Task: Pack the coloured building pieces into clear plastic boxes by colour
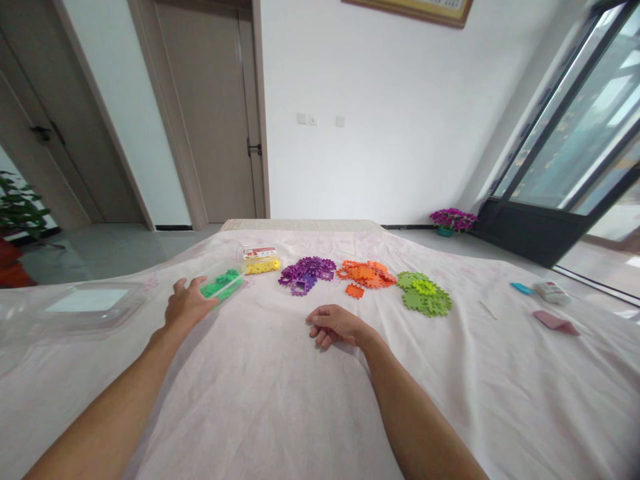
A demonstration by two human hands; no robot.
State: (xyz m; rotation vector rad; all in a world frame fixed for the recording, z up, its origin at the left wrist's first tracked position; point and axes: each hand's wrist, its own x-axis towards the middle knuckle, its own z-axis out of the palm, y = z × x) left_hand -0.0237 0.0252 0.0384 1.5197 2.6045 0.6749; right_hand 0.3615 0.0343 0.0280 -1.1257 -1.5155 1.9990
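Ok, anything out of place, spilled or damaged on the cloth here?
One mild oddity: a single orange piece lies apart, on the near side of the orange pile, whose pieces are heaped together. The green pieces by the left hand look contained; no obvious damage shows.

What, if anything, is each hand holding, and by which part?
The left hand holds the clear container of green pieces by its left end; the right hand holds nothing visible.

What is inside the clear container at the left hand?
Green pieces show inside the clear container, with the left hand at its near end. Whatever lies beneath the top pieces is covered.
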